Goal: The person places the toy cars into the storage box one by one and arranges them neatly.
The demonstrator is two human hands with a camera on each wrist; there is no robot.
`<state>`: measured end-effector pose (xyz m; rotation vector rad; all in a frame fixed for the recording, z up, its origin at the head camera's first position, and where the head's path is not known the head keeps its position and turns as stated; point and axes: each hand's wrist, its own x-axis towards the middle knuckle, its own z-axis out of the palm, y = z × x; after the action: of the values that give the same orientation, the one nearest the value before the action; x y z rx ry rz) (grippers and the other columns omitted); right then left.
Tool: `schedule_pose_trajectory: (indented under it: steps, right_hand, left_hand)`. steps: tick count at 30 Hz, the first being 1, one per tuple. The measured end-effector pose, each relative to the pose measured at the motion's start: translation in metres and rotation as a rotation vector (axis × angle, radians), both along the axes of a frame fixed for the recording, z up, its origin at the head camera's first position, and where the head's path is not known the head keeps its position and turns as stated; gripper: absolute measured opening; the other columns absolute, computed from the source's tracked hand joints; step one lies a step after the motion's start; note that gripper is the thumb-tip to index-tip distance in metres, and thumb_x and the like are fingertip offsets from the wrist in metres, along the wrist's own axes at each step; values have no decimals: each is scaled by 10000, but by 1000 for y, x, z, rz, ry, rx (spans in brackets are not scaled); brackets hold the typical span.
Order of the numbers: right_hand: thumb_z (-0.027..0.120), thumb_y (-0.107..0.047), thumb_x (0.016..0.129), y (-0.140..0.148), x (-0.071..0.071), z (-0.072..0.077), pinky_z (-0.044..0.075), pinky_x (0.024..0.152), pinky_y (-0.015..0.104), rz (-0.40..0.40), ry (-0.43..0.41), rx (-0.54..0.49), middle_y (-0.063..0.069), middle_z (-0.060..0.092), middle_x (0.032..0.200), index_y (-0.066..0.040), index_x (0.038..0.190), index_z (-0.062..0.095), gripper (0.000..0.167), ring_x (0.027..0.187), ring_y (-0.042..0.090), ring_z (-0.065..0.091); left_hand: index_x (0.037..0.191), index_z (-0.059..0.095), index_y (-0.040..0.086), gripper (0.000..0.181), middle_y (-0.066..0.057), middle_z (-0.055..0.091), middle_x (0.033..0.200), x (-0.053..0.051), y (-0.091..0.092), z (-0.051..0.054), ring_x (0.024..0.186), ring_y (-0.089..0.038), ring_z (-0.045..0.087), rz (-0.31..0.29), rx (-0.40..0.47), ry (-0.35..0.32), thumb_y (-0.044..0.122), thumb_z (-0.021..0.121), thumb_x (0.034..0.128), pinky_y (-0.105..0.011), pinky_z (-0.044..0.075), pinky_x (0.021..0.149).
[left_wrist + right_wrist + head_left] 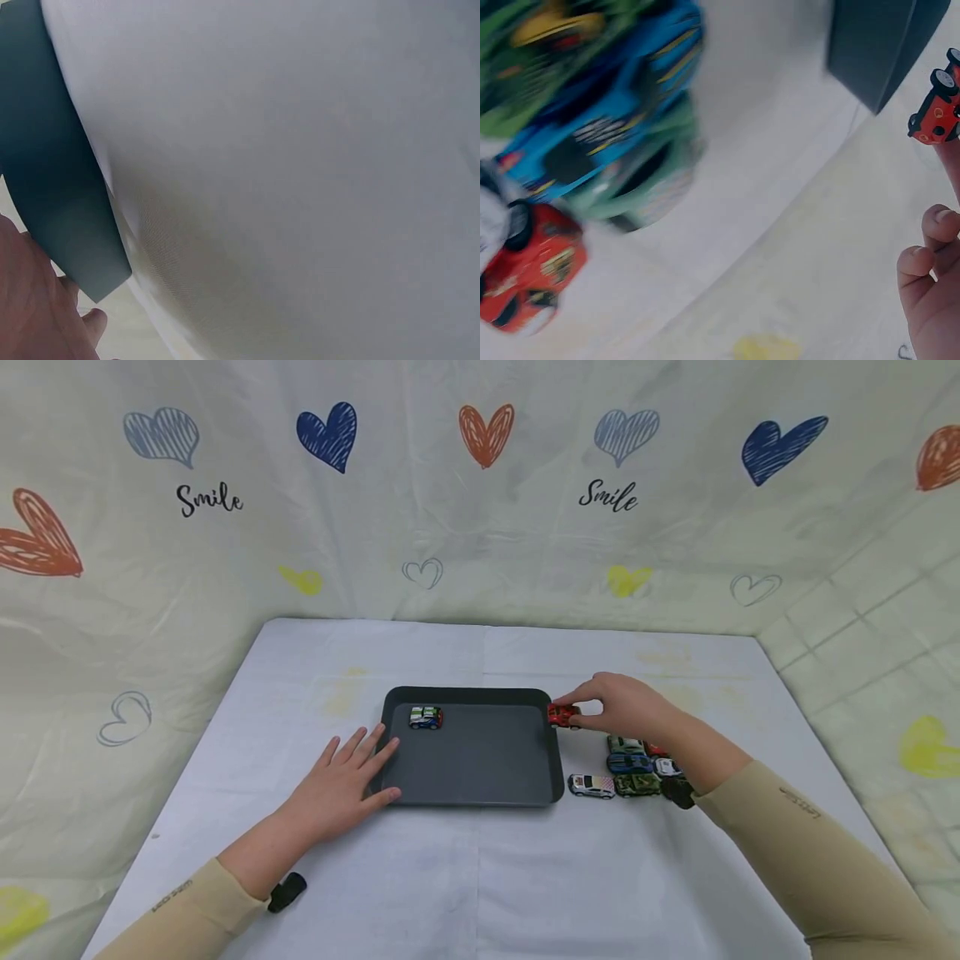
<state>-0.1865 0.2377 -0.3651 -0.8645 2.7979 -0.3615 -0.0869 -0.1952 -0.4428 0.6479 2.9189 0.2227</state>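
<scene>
In the head view a dark grey tray lies on the white-covered table. One white, green and blue toy car stands inside it, near the far left corner. Fingers spread, my left hand rests at the tray's left edge. My right hand pinches a red toy car between thumb and fingers at the tray's right rim. The right wrist view shows this red car with black wheels up in the fingers, past the tray's corner. Only part of the left hand appears in the left wrist view.
Right of the tray several toy cars sit close together, among them a white car, a camouflage-green car, a blue car and a black one. A patterned curtain hangs behind the table.
</scene>
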Motion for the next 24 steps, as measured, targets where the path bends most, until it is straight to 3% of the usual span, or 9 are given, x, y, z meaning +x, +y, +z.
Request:
schedule_pose_trajectory:
  steps: [5,11,15,24]
  right_hand:
    - [756,-262,896,-31,-10,6,466,688,321,60,24,-19,-95,719,1067,-292,1229,727,335,865,147,561]
    - [716,-248,920,-68,-23,9,450,674,316,105,23,-24,-101,714,1050,-323,1224,726,313,823,130,543]
    - [703,-248,926,-85,-29,10,503,757,338,128,14,-12,-72,720,1089,-316,1225,728,308,915,148,616]
    - [683,-259,940,-110,-37,-7,496,760,309,155,-34,70,-94,705,1154,-309,1236,721,303,910,100,595]
  left_hand:
    - [1593,239,215,832,-51,111,1663,0,0,0,1515,-325,112,2,0,-1,720,379,947,-590,84,1189]
    - [1588,261,204,829,-58,127,1661,1,1,1,1513,-330,119,8,11,0,707,412,946,-589,85,1188]
    - [1584,276,198,814,-63,141,1658,1,1,1,1509,-333,137,11,16,10,691,423,953,-584,96,1186]
    - [1592,243,212,824,-51,116,1663,1,2,1,1514,-329,112,15,12,-2,698,417,951,-591,80,1187]
